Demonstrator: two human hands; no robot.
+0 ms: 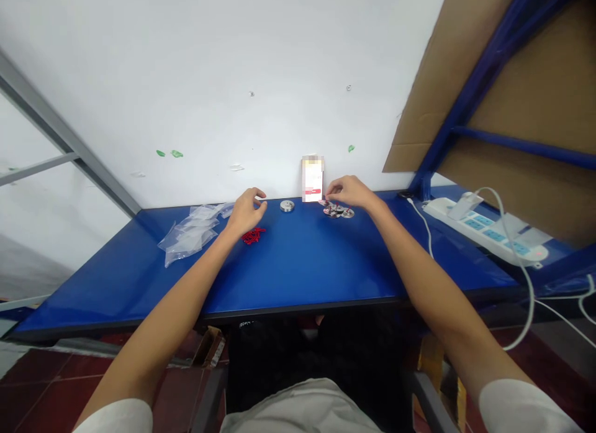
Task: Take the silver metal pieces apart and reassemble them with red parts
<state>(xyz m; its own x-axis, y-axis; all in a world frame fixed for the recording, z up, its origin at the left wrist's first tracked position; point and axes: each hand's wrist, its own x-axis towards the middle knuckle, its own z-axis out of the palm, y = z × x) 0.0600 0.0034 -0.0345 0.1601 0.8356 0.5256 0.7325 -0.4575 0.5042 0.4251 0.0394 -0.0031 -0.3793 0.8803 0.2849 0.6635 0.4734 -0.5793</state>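
My left hand hovers over the left half of the blue table, thumb and fingers apart with nothing between them. Just below it lies a small heap of red pieces, too small to make out in kind. A round silvery disc, perhaps a stack, sits between my hands. My right hand is closed in a pinch at the edge of a shiny metal disc. Under that hand, several similar discs with red bits on them lie in a loose pile.
Clear plastic bags are spread at the left. A lit phone leans against the white wall. On the right are a white power strip with cables and a blue metal frame. The blue table's front edge is close to my body.
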